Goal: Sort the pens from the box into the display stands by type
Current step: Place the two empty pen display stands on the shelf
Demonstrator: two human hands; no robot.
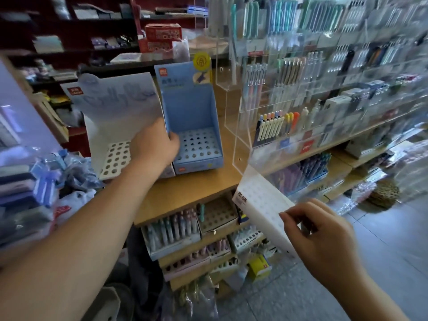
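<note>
- The wooden shelf top (pixel 208 181) carries two cardboard stands with holed bases: a white display stand (pixel 111 107) on the left and a blue display stand (pixel 190 107) just beside it.
- A clear acrylic pen rack (pixel 231 100) stands on the same top, right of the blue display stand.
- Trays of pens (pixel 171 230) sit on the tiers beneath.

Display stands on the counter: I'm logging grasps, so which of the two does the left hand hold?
The blue stand, right of the white stand; the left hand grips its left side wall.
</note>
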